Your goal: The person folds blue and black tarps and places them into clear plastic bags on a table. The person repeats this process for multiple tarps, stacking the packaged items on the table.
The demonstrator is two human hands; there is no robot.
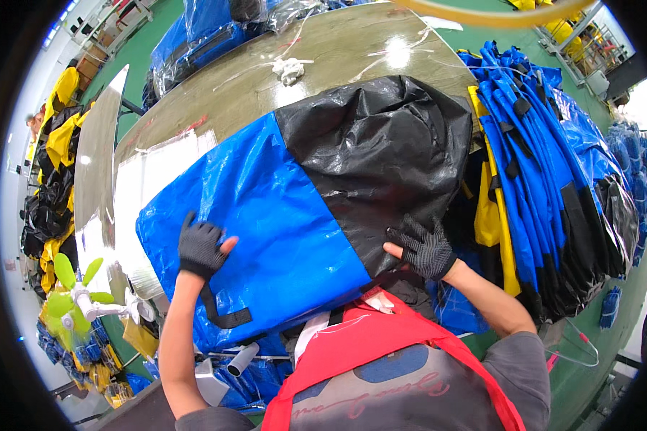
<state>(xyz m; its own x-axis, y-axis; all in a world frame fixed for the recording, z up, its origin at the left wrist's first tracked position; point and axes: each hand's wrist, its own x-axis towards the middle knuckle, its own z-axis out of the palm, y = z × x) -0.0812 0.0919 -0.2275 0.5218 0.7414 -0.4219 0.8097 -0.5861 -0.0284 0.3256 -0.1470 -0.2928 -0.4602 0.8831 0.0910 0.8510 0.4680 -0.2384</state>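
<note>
A large bag of glossy tarpaulin-like material, blue [266, 223] on the left and black [381, 158] on the right, lies across the table in front of me. My left hand [203, 248], in a dark grey knit glove with bare thumb, rests on the blue part with its fingers apart. On the black part, close to the near edge, my right hand [425, 250] lies in a matching glove, fingers spread. A black webbing strap [231, 318] hangs loose near the blue part's front corner. Neither hand grips anything.
The shiny tabletop [352, 43] carries a crumpled white scrap [289, 70]. At right stands a thick row of folded blue bags [532, 165]. A green-bladed fan [79, 294] is at left. Plastic-wrapped blue bundles [201, 43] sit beyond the table's far edge.
</note>
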